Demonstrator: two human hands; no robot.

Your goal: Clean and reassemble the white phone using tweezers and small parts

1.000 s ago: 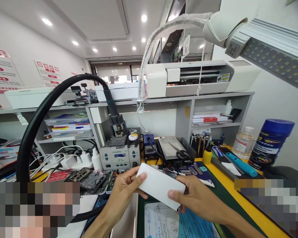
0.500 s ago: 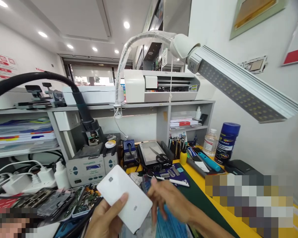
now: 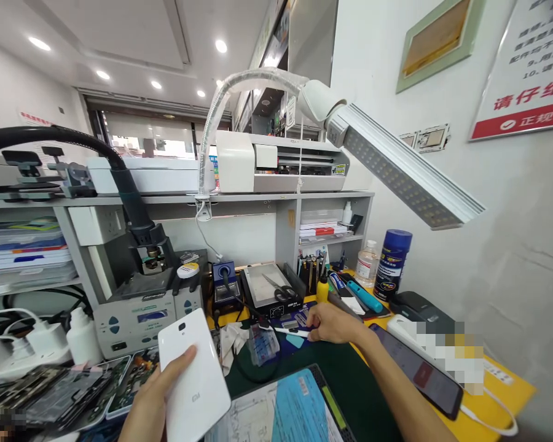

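My left hand [image 3: 159,393] holds a white phone [image 3: 194,371] at its left edge, thumb across the back. The back faces me, with a camera hole near the top and an MI logo low down. My right hand [image 3: 334,323] has its fingers curled over the right end of a slim white stick-like tool [image 3: 283,331], which lies on the far part of the mat; its gripped end is hidden. Below, a blue printed sheet [image 3: 299,405] lies on a dark flat tray. A small clear plastic box [image 3: 263,345] sits between the hands.
A grey rework station [image 3: 138,322] and trays of circuit boards [image 3: 133,380] stand left. Scissors [image 3: 281,288] lie on a heating plate at the back. A blue spray can [image 3: 391,264] and a phone with lit screen [image 3: 419,368] are right. A lamp [image 3: 405,166] hangs overhead.
My right hand has moved away from the white phone, out to the white tool. My left hand has shifted left, turning the phone more upright. The view has swung right.
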